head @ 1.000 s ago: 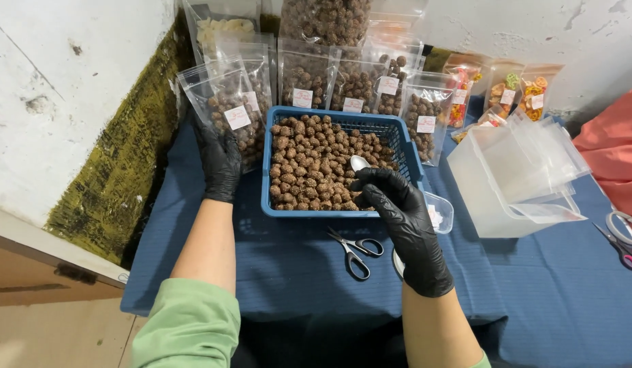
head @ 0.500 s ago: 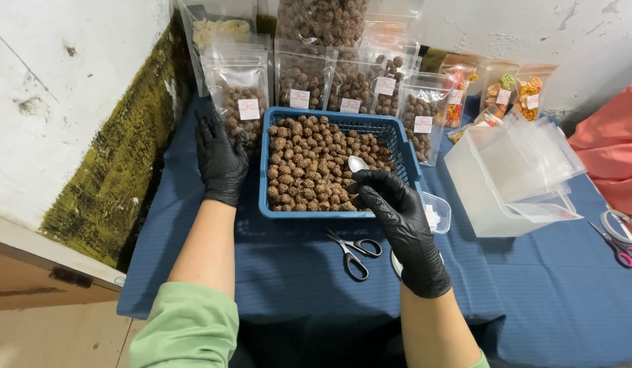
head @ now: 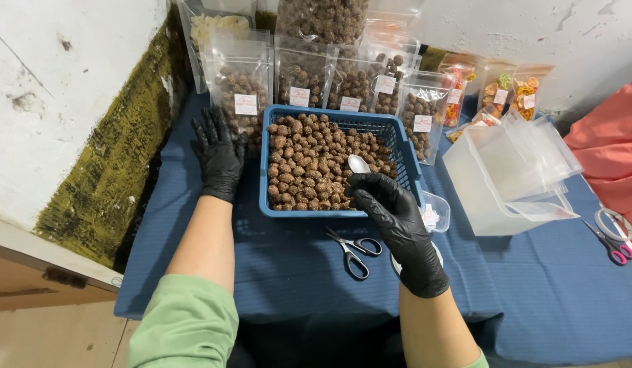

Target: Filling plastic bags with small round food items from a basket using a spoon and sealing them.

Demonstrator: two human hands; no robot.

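**Two gloved hands at a basket of brown balls**

Two black-gloved hands work over a blue plastic basket (head: 406,153) filled with small brown balls (head: 309,160). The right hand (head: 391,204) is curled around the handle of a metal spoon (head: 359,163), whose bowl rests just above the balls at the basket's near right corner. The left hand (head: 219,153) lies spread and flat, fingers splayed, beside the basket's left wall and touching the foot of a clear pouch (head: 240,88) already filled with the same balls.

Risks, as I judge them: the spoon is shallow and the balls are round, so a tilted scoop could roll them over the basket's low rim onto the cloth. The filled pouches (head: 357,82) stand close together behind the basket; a nudge from the left hand could tip one against its neighbours. Scissors (head: 353,249) lie open just below the basket, near the right wrist, and could be snagged or knocked.

The desk is covered with a dark blue cloth (head: 534,286). A stack of empty clear bags (head: 520,170) sits to the right, with pink-handled scissors (head: 612,242) further on. Behind is a white plastered wall (head: 57,88), stained green and peeling at its base.
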